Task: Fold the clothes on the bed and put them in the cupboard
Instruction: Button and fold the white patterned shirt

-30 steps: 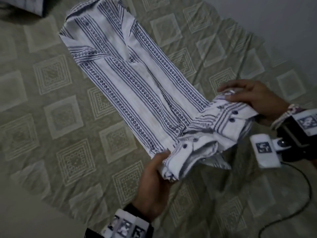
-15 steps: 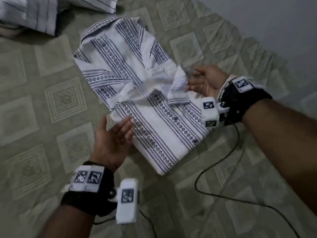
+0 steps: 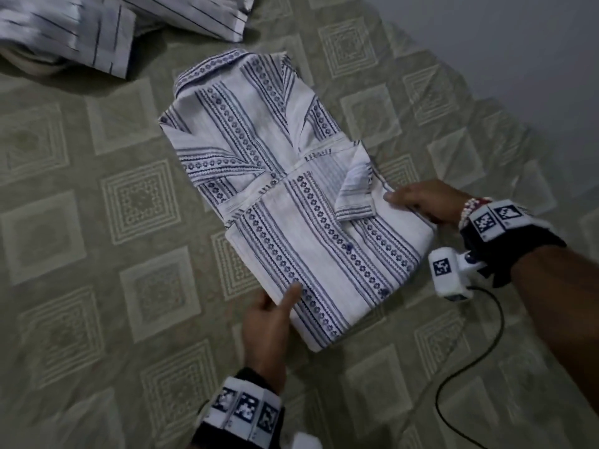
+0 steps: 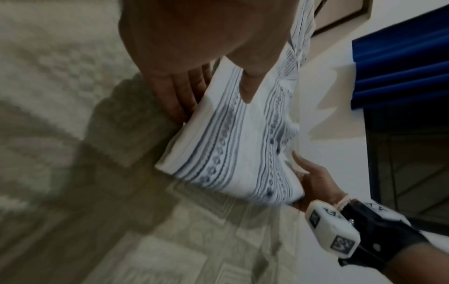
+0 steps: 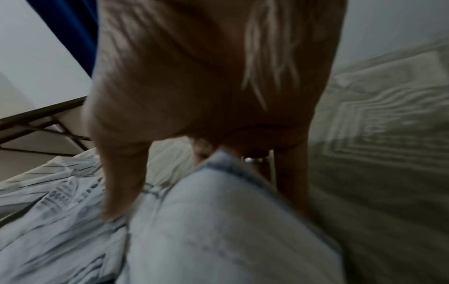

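Looking down at the bed (image 3: 97,286), I see the shirt (image 3: 291,222) lying near its middle, now doubled over: 1 second ago it was stretched long with my hands bunching the hem end, and half a second ago that end was coming down over the body. The lower half now covers the upper, collar end away from me, 1 small flap (image 3: 355,189) sticking up near the right edge. I judge this fold done, with perhaps 1 more to make before the cupboard, which is not in view. A second, striped garment (image 3: 81,30) lies at the far left corner, so more folding remains. My left hand (image 3: 269,322) pinches the near-left edge, thumb on top, fingers (image 4: 179,100) slid underneath. My right hand (image 3: 424,202) grips the right edge likewise, thumb on the cloth.
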